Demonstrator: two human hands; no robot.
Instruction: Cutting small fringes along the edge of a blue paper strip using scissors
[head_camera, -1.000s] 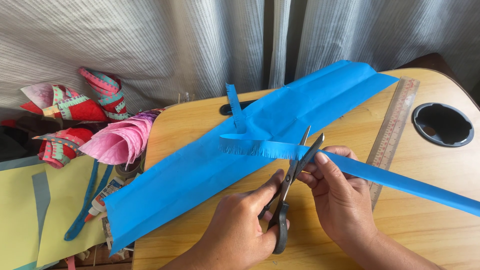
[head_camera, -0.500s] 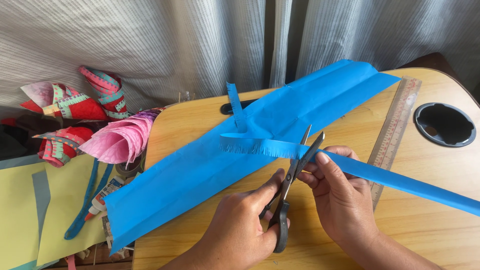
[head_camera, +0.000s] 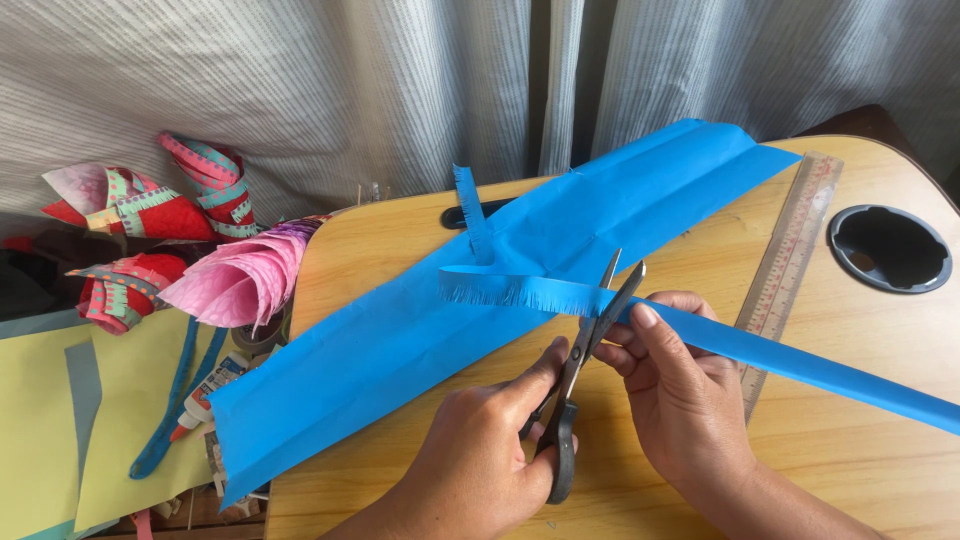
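While our left hand (head_camera: 480, 455) grips the open scissors (head_camera: 585, 345) and our right hand (head_camera: 680, 385) pinches the blue paper strip (head_camera: 780, 360) above the worktop (head_camera: 860, 440), an overlong snip could sever the fringe (head_camera: 500, 293); a slack strip could skew the cuts.

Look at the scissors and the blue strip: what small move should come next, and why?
Probably close the scissors for one short snip. The left hand holds them open across the blue strip, right where the fringe ends, while the right hand pinches the uncut part beside the blades.
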